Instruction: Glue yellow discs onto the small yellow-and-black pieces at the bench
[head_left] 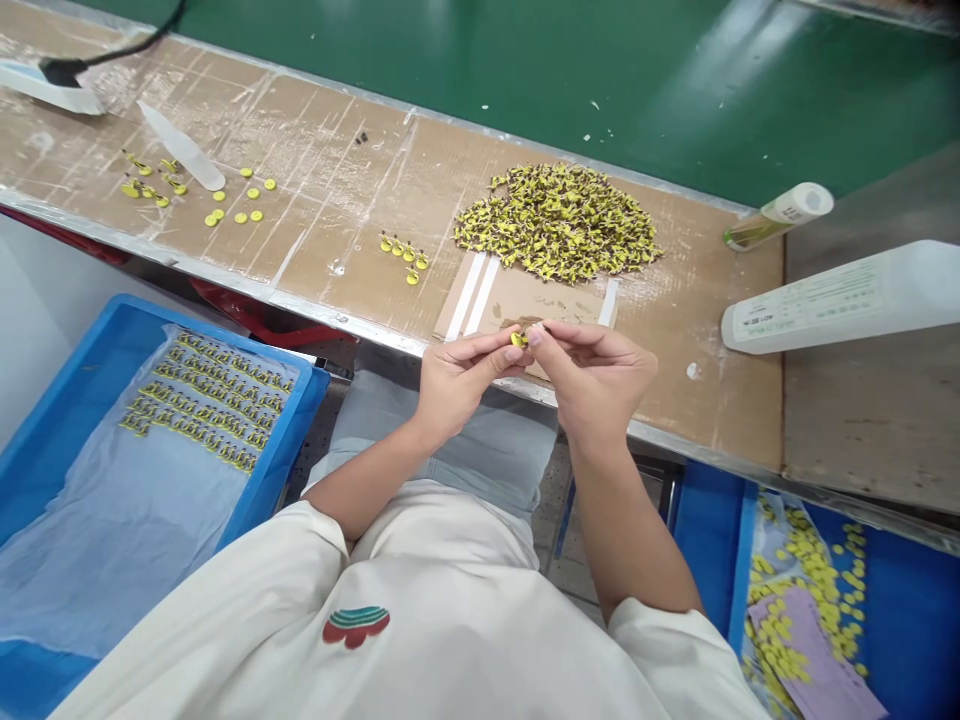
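In the head view, my left hand (pixel 456 388) pinches a small yellow round base (pixel 518 339) between thumb and fingertips, above the front edge of the bench. My right hand (pixel 604 382) meets it from the right, thumb and forefinger closed at the base's side. What sits between those right fingertips is mostly hidden. Just beyond both hands is a cardboard piece (pixel 551 300) with white tape strips. On its far side rises a heap of tiny yellow and dark brown figures (pixel 559 222). Several finished-looking figures on yellow bases (pixel 405 252) stand to the left.
Loose yellow discs (pixel 255 193) and a white pointed nozzle (pixel 182 147) lie farther left. A blue tray (pixel 298 400) at lower left holds rows of figures on a plastic sheet. Two bottles, one large and white (pixel 840 297), lean at right. Yellow discs (pixel 817 570) fill another blue tray below.
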